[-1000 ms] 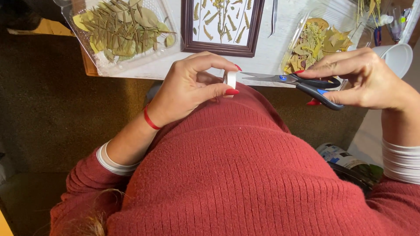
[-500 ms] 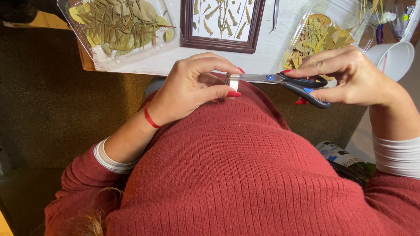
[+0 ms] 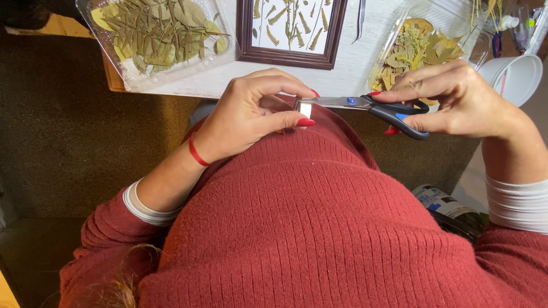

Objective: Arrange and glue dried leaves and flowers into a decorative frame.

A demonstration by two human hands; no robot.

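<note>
Head view: small white strip (image 3: 305, 109) pinched in left hand (image 3: 251, 117), scissors (image 3: 371, 107) in right hand (image 3: 456, 100), both held over the red sweater (image 3: 319, 228) just off the surface (image 3: 354, 60) edge.

Strip sits between left thumb and forefinger, fingers (image 3: 285, 121) clamped together on it; blade tips touch the strip's top edge, blades near shut. Right hand fingers closed through and around the black-blue handles. On the surface beyond: clear tray of green pressed leaves (image 3: 157, 37) far left, dark wooden frame with fern sprigs (image 3: 291, 28) centre, clear tray of yellow-brown leaves (image 3: 419, 48) right, tweezers (image 3: 360, 20) between frame and that tray, white cup (image 3: 514, 77) far right. Nothing between hands and strip.
</note>
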